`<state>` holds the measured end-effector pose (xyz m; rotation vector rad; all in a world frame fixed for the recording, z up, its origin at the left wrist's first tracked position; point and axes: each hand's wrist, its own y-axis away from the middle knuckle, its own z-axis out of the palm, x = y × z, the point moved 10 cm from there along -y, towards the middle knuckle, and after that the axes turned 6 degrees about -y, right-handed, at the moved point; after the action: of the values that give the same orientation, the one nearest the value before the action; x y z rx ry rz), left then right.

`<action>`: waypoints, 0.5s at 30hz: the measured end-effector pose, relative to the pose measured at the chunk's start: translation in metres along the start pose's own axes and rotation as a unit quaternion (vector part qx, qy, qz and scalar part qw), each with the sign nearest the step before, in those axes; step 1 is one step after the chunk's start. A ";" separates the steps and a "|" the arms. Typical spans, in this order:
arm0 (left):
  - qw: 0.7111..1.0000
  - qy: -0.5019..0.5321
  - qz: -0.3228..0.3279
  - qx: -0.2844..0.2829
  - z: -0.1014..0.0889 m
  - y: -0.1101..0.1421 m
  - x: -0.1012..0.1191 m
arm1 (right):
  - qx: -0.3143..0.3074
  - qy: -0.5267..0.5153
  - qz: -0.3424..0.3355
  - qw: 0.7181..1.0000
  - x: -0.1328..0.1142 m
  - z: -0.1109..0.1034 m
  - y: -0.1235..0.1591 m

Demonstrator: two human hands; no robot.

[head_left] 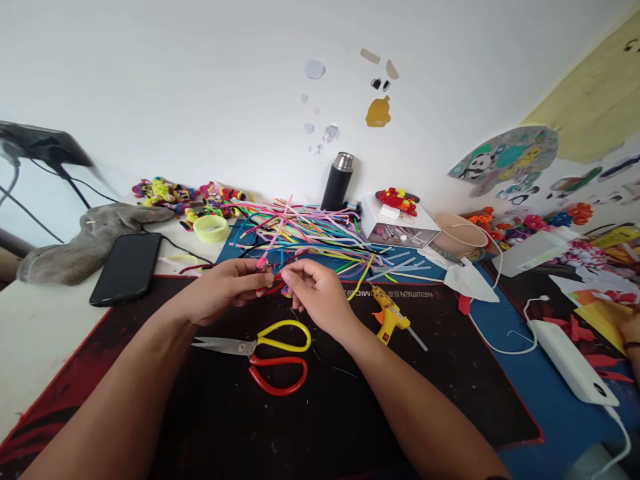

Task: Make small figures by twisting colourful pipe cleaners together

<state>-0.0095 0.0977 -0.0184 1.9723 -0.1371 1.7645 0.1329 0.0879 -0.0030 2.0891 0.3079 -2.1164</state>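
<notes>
My left hand (pixel 235 285) and my right hand (pixel 317 293) meet above the black mat, both with fingers pinched. Between them runs a short length of red pipe cleaner (pixel 273 289), part of a small piece with pink and purple bits. The fingers hide much of that piece. A pink pipe cleaner (pixel 275 237) seems to rise from the left fingertips toward the pile behind. Below the hands lie scissors (pixel 246 347) with one yellow and one red handle, blades pointing left. To the right of my right hand rests a yellow glue gun (pixel 391 313) with a glue stick in its back.
A pile of coloured pipe cleaners (pixel 305 227) lies behind the hands. Beyond it stands a black flask (pixel 336 183) beside a white box (pixel 400 223). A phone (pixel 127 268) and yellow tape roll (pixel 211 229) sit left. A white power strip (pixel 570 363) lies right, near another person's hand (pixel 631 330).
</notes>
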 end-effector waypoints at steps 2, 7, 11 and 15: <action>1.000 -0.014 -0.004 -0.006 0.002 0.000 0.000 | -0.003 0.005 0.004 1.000 0.002 0.000 0.000; 1.000 -0.029 0.002 -0.011 0.005 -0.001 -0.001 | -0.013 0.001 0.011 1.000 0.008 0.000 0.003; 0.998 -0.044 0.032 0.029 -0.003 -0.002 0.002 | 0.004 -0.021 0.021 1.000 0.009 -0.006 0.007; 0.994 -0.030 0.070 0.084 -0.015 0.001 0.010 | 0.017 -0.030 0.033 0.999 0.012 -0.013 0.010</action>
<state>-0.0217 0.1058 -0.0082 2.1843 -0.1545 1.8581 0.1475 0.0814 -0.0150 2.0206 0.1932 -2.1555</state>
